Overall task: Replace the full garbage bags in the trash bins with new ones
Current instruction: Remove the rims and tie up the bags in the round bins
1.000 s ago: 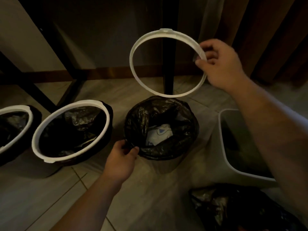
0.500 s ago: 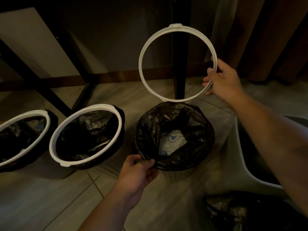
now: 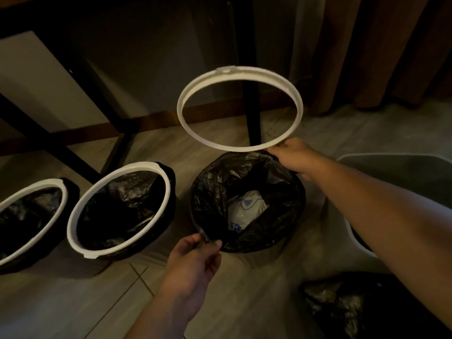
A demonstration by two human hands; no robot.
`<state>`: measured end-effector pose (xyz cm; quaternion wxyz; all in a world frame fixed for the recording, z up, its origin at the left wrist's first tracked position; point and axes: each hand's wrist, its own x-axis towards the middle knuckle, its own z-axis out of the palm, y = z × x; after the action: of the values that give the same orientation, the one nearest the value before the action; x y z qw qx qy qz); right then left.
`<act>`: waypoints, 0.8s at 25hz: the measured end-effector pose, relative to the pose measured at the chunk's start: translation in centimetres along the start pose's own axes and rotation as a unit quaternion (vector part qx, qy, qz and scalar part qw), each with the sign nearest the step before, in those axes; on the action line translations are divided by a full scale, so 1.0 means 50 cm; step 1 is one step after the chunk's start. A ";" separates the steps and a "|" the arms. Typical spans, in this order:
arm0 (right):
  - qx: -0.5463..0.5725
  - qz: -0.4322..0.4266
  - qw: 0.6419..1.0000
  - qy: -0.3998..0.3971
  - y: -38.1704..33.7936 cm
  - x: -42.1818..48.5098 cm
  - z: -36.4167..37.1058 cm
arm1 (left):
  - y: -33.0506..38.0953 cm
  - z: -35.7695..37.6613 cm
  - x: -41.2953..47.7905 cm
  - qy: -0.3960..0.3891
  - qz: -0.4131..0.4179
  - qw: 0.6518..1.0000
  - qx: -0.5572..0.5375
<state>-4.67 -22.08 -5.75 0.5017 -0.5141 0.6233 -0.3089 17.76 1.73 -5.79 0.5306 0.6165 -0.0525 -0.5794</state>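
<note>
A round bin lined with a black garbage bag (image 3: 278, 192) stands on the floor in the middle, with a white crumpled item (image 3: 247, 211) inside. My right hand (image 3: 296, 159) grips a white plastic ring (image 3: 193, 133) at its lower right edge and holds it tilted above the bin's far side. My left hand (image 3: 193, 260) pinches the bag's folded edge at the bin's near rim.
Two more bins with white rings and black bags stand to the left (image 3: 73, 231) (image 3: 14, 253). A larger pale bin (image 3: 352, 231) is at the right, a loose black bag (image 3: 347, 304) lies at bottom right. Dark table legs (image 3: 252, 113) and a curtain (image 3: 367, 57) are behind.
The ring has come down and tilted flatter over the bin. My right hand slid to the ring's lower edge. My left hand stays at the bag's near edge.
</note>
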 end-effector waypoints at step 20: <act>-0.117 -0.113 0.984 0.070 -0.023 -0.054 0.047 | 0.044 0.034 -0.020 -0.093 0.177 0.964 0.173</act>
<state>-2.17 -19.52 -4.59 0.3552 -0.6138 0.6265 -0.3233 17.35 0.43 -3.17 0.5028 0.6230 -0.3096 -0.5130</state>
